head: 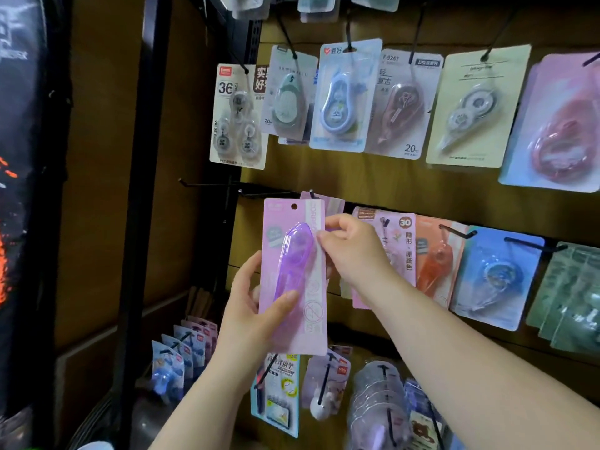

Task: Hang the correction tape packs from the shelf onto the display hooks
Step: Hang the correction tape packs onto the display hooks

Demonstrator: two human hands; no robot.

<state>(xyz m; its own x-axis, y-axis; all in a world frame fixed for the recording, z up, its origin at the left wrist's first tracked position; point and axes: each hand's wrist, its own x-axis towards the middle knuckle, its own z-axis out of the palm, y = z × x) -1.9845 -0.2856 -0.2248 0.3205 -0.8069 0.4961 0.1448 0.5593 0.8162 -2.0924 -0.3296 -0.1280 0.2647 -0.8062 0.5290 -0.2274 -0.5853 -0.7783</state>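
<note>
A long pink pack with a purple correction tape is held upright in front of the display wall. My left hand grips its lower left part, thumb across the purple blister. My right hand pinches its right edge near the top. The pack's hang hole sits just below and right of a bare black hook. Another pink pack hangs on a hook right behind it.
Several carded correction tapes hang in an upper row and a middle row. A second bare hook juts out at the left. Lower hooks hold more packs. A black shelf post stands at the left.
</note>
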